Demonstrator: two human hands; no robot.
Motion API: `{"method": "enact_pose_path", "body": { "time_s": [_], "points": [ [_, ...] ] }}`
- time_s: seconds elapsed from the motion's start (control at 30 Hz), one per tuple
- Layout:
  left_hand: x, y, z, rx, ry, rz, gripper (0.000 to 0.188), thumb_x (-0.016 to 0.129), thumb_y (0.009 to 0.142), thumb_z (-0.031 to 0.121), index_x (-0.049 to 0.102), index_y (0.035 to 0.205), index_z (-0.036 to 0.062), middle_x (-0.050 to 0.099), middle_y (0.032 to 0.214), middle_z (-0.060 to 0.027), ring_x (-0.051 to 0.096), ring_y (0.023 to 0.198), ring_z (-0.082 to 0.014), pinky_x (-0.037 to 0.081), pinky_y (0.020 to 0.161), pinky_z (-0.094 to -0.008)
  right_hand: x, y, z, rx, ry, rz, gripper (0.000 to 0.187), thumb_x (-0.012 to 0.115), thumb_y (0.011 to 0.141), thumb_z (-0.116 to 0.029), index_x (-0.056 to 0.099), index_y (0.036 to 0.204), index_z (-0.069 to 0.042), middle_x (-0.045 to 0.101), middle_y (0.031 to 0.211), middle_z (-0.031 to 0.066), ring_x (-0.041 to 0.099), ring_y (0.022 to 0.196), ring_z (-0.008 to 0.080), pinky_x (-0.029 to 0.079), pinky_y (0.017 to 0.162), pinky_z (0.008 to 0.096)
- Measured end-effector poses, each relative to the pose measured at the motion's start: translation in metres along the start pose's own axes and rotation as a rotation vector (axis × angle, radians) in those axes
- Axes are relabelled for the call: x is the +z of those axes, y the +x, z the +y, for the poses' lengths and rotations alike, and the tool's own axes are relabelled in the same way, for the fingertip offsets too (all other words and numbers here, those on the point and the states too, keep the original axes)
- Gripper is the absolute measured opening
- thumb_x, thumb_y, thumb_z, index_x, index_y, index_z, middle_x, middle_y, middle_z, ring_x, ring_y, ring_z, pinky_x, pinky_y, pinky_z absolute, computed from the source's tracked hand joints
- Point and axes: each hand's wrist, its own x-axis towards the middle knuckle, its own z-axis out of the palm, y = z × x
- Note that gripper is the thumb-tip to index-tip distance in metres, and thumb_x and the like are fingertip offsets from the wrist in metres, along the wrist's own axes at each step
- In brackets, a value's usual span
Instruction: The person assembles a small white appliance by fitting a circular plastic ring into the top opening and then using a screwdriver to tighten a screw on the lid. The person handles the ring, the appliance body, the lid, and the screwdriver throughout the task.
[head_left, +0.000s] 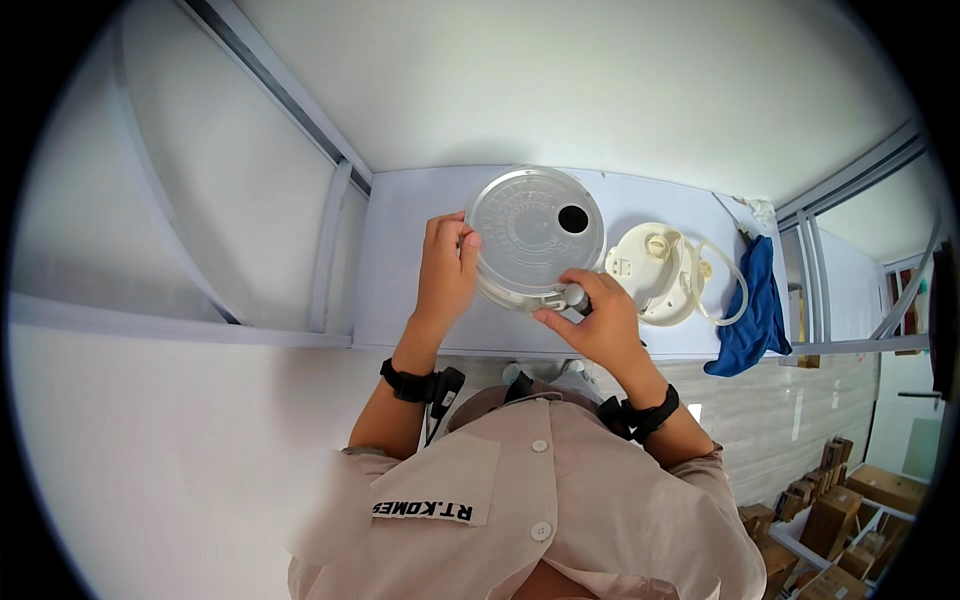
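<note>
A round white appliance body (517, 300), topped by a greyish flat disc (520, 235) with a dark round hole (573, 219), rests on the table. My left hand (448, 265) grips its left side, thumb against the rim. At its front right edge, my right hand (608, 322) has its thumb and fingers closed about a grey cylindrical knob (577, 297). To the right lies a cream plastic housing (645, 265) with its inside facing up. A pale loop of hose (742, 290) curves out from that housing.
Crumpled blue cloth (755, 320) hangs over the right front edge of the white table (410, 200). A thin dark-handled tool (744, 234) lies beside the cloth. White walls and metal frame posts (335, 250) stand around the table. Cardboard boxes (832, 520) are stacked at the lower right.
</note>
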Motion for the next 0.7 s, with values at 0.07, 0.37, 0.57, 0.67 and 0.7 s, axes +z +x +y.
{"method": "enact_pose_path", "body": {
  "time_s": [0.07,0.37,0.57,0.67,0.7],
  "points": [
    [-0.003,-0.008,0.002,0.009,0.012,0.017,0.016,0.056,0.111,0.015,0.059,0.112,-0.0004,0.058,0.129,-0.0198,0.060,0.129,-0.0328,0.055,0.096,-0.0396,-0.006,0.002,0.008,0.013,-0.011,-0.008,0.047,0.096,0.075,-0.034,0.074,0.109,-0.010,0.074,0.091,0.0094,0.068,0.080,0.0272,0.055,0.070,0.0397],
    [-0.008,-0.050,0.030,0.072,0.116,0.020,0.011,0.068,0.102,0.010,0.065,0.108,0.0022,0.061,0.123,-0.0176,0.060,0.109,-0.0343,0.049,0.100,-0.0458,-0.033,0.010,0.027,0.091,0.050,-0.075,0.043,0.092,0.080,-0.020,0.075,0.117,-0.009,0.065,0.102,0.0102,0.064,0.085,0.0255,0.055,0.074,0.0361],
    [-0.003,-0.038,0.046,0.332,0.100,0.039,0.014,0.080,0.091,0.008,0.070,0.099,0.0051,0.068,0.108,-0.0094,0.060,0.106,-0.0331,0.049,0.095,-0.0434,-0.037,0.011,0.030,0.078,0.101,-0.053,0.047,0.090,0.081,-0.012,0.075,0.126,-0.008,0.059,0.124,0.0146,0.067,0.092,0.0255,0.057,0.081,0.0362],
    [0.003,-0.033,0.052,0.335,0.045,-0.009,0.012,0.081,0.089,0.008,0.071,0.097,0.0061,0.070,0.098,-0.0056,0.061,0.102,-0.0304,0.049,0.093,-0.0433,-0.040,0.015,0.032,0.084,0.126,-0.030,0.045,0.087,0.083,-0.008,0.074,0.127,-0.007,0.064,0.128,0.0163,0.070,0.101,0.0283,0.058,0.086,0.0364],
    [0.005,-0.032,0.054,0.339,0.037,-0.018,0.011,0.081,0.089,0.007,0.072,0.096,0.0060,0.070,0.097,-0.0055,0.062,0.100,-0.0297,0.050,0.092,-0.0424,-0.038,0.016,0.039,0.054,0.128,-0.002,0.045,0.086,0.084,-0.007,0.074,0.128,-0.006,0.065,0.129,0.0169,0.071,0.104,0.0296,0.058,0.088,0.0367]
  ]
}}
